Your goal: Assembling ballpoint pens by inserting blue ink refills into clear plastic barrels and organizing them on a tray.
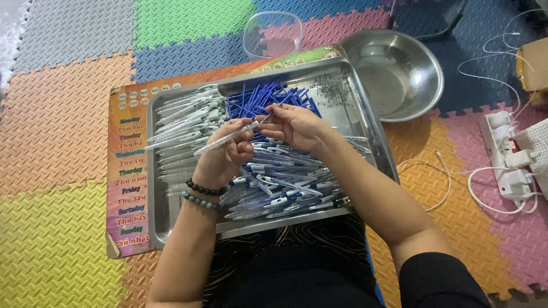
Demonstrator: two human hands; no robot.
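My left hand (225, 151) grips a clear glittery pen barrel (224, 140) that points left and down. My right hand (294, 124) pinches a thin blue refill (266, 118) at the barrel's open end. Both hands hover over a steel tray (153, 171). In the tray lie a row of empty clear barrels (182, 128) on the left, a heap of blue refills (265, 94) at the back, and a pile of assembled pens with blue and white clips (285, 188) at the front. Two bead bracelets circle my left wrist.
The tray rests on a colourful printed board (128, 171) over foam floor mats. A steel bowl (399, 71) and a clear plastic tub (273, 33) sit behind it. A white power strip (508, 154) with cables lies at right.
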